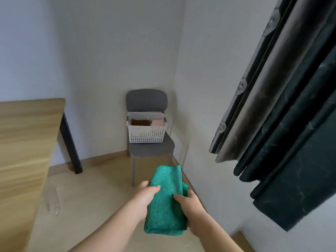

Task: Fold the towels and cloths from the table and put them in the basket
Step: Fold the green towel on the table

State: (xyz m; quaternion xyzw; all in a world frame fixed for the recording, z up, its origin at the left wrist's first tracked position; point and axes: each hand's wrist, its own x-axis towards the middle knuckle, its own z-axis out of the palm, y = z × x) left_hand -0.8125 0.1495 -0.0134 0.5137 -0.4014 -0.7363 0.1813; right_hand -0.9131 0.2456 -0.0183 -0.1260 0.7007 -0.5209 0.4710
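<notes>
A folded green towel [166, 195] hangs in the air in front of me, low in the middle of the view. My left hand [145, 199] grips its left side with the thumb on top. On the opposite side my right hand [190, 209] holds it the same way. Ahead, a white perforated basket [147, 134] stands on a grey chair [151, 148] in the room's corner. Inside it lie a folded brown cloth [141, 122] on the left and a folded pink cloth [157, 122] on the right.
A wooden table [23, 142] with a black leg [71, 142] fills the left side. Dark curtains [291, 124] hang at the right, close to the path toward the chair. Light wooden floor [94, 188] lies between me and the chair.
</notes>
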